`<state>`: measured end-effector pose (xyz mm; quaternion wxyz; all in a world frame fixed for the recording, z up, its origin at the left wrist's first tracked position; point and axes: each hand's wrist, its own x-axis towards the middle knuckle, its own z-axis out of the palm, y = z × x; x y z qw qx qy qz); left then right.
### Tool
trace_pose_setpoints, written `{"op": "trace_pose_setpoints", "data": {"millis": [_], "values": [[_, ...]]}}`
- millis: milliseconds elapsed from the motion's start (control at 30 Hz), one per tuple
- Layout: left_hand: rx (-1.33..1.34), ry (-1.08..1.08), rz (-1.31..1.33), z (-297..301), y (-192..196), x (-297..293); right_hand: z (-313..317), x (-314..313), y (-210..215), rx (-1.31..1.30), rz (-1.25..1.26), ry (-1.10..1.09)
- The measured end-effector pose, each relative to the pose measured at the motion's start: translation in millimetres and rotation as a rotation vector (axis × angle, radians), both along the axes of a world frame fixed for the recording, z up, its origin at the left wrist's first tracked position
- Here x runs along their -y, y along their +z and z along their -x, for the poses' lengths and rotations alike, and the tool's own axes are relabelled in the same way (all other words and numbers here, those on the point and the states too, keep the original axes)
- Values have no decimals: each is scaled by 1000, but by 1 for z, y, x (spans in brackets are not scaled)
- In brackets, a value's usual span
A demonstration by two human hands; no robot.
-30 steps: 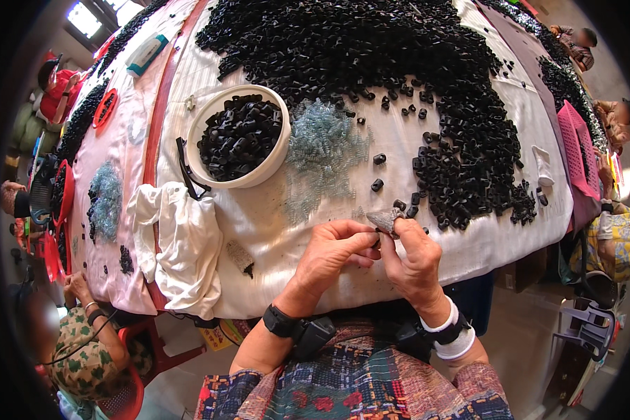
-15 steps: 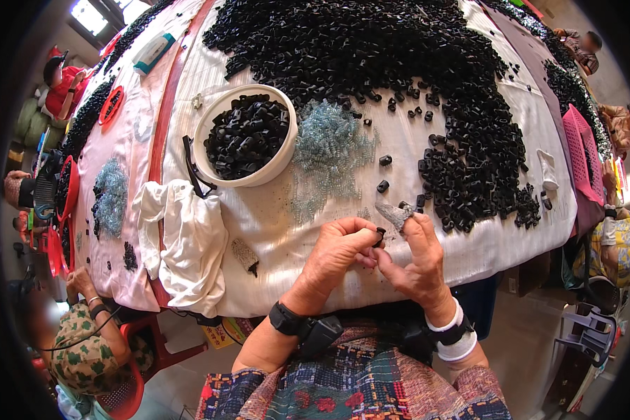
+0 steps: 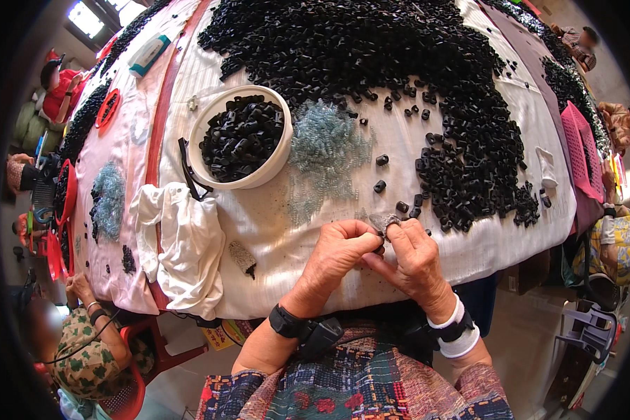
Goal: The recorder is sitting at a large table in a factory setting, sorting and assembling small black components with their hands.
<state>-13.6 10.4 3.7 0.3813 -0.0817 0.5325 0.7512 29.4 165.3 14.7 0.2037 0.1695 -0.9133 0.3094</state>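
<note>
At the table's near edge, my left hand (image 3: 339, 257) pinches a small black plastic part (image 3: 380, 247) between thumb and fingers. My right hand (image 3: 418, 262) meets it there, thumb below and bent forefinger above, closed on the same part. A grey cover (image 3: 383, 221) wraps the tip of my right forefinger. Just beyond my hands lies a heap of small pale-blue springs (image 3: 329, 140). Several loose black parts (image 3: 379, 186) lie to the right of the heap. My fingers hide most of the held part.
A white bowl (image 3: 285, 143) full of black parts stands left of the springs. A huge pile of black parts (image 3: 357, 42) spreads across the far side. White cloth (image 3: 178, 245) lies crumpled at left, near a speckled grey finger cover (image 3: 241, 257). People sit around the table.
My right forefinger, raised before, has bent down onto the black part, and the right hand has drawn closer to the left. The left hand still pinches.
</note>
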Motion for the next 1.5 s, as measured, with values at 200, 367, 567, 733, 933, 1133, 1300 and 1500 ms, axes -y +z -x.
{"op": "trace_pose_setpoints", "data": {"millis": [200,367,567,733,933,1133,1300,1500], "values": [[-41,-46,33,0,0,1,-2,-2,-4,-6,-16,-1],[-61,-3,53,-4,5,-1,-2,-5,-17,-24,80,-47],[-12,10,2,-4,0,4,-1,-4,-19,-30,101,-41],[-28,7,-27,-4,-3,5,-2,-4,-23,-25,75,-44],[-26,15,-16,-4,-2,5,-3,-4,-26,-22,84,-31],[-31,21,5,-5,-3,5,-4,-3,-30,-40,57,-25],[-29,19,27,-4,-1,3,-4,-3,-31,-89,33,-38],[-34,41,16,-6,-1,2,-3,-4,-27,-73,25,22]]}}
